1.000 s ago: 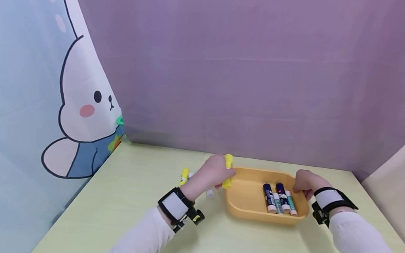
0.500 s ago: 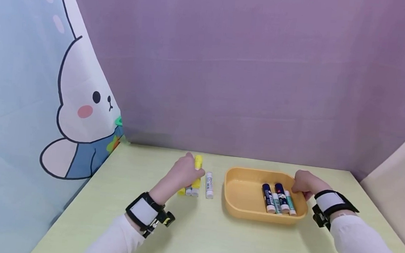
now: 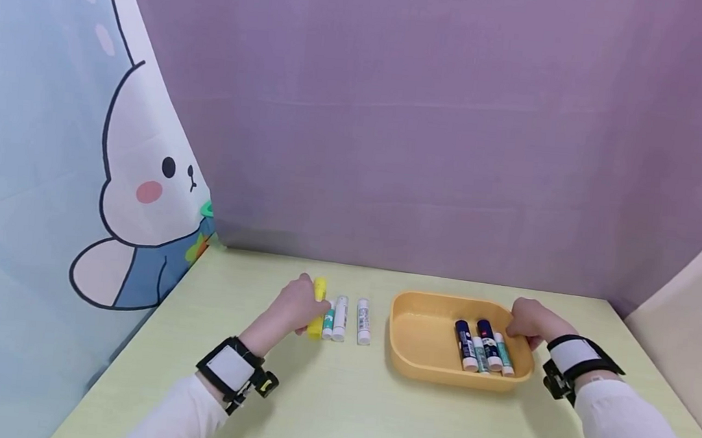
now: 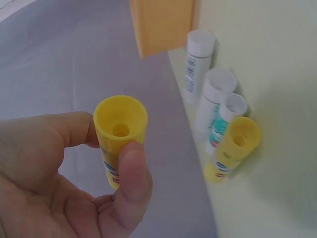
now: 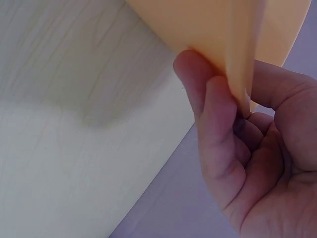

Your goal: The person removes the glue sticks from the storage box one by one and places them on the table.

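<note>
My left hand (image 3: 296,303) pinches a yellow glue stick (image 4: 120,119) between thumb and fingers, above the left end of a row on the table. Below it stands a second yellow glue stick (image 4: 241,141), mostly covered by the held one in the head view. Beside it are a teal-and-white glue stick (image 3: 328,324), a white glue stick (image 3: 340,318) and, slightly apart, another white glue stick (image 3: 363,322). My right hand (image 3: 530,320) grips the right rim of an orange tray (image 3: 419,372), fingers outside the wall and thumb across it.
Inside the tray's right half lie two dark blue glue sticks (image 3: 466,345) and two smaller teal-and-white glue sticks (image 3: 504,353). The pale table (image 3: 372,420) runs back to a purple curtain (image 3: 418,149). On the left hangs a blue rabbit-print cloth (image 3: 23,221).
My left hand has moved left from the tray's left edge to the far end of the row, carrying the yellow glue stick. The right hand and tray stay nearly still.
</note>
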{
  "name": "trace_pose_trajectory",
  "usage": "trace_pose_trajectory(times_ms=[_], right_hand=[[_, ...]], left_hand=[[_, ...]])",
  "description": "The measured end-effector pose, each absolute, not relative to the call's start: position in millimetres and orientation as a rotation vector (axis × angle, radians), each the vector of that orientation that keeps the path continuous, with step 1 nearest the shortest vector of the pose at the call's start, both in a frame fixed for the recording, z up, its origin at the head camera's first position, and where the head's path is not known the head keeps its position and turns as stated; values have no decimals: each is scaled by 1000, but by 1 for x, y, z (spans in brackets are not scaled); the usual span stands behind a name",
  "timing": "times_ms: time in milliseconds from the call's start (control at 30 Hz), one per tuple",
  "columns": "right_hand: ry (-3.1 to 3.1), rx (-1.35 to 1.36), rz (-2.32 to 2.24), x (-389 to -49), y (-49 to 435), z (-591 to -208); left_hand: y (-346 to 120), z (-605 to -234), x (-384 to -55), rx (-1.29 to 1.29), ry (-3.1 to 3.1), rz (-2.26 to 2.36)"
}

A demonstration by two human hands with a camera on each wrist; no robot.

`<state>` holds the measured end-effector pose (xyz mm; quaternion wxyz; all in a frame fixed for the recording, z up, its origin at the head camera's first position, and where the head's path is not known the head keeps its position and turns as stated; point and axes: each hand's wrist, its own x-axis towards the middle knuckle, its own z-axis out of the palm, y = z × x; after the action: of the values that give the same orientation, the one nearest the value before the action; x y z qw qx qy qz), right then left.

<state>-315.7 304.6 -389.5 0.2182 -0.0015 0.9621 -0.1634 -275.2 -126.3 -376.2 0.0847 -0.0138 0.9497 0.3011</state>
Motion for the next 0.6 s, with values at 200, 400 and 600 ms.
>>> trace_pose_trajectory(times_ms=[200,400,600], right_hand=[[2676,-3,-455,-316,306,-391],[2683,-3,-463,-315,307,-392],[2686,-12,-465,-313,306,-392]], left_hand=[[-133,-387,-278,-37,2816,873],[-141,-406,-289,-38,2799,857],[-147,-426,-301,-74,2776,839]])
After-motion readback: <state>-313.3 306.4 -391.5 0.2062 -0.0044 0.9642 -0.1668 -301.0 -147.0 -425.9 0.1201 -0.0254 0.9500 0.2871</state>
